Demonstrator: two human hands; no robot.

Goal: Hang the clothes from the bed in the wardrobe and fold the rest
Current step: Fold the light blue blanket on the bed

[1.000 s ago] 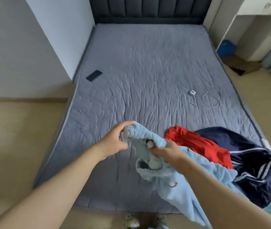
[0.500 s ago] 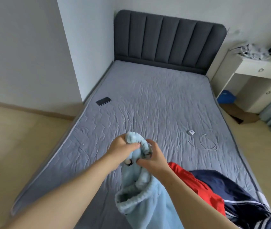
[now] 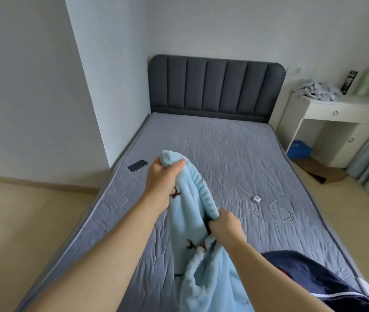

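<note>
Above the bed [image 3: 201, 143], the left hand [image 3: 163, 176] grips the light-blue fleece garment [image 3: 192, 212] at its top — the right hand [image 3: 224, 224] clutches its ribbed edge lower down.

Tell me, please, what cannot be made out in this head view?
All in the head view:
- The fleece: the bottom edge cuts it off, so the garment type is unclear.
- The navy garment: mostly hidden by the right arm and the frame corner.
- The right hand: its fingertips are buried in the fleece.
- Things on the desk: far off and blurred.
- The wardrobe: out of frame.
</note>
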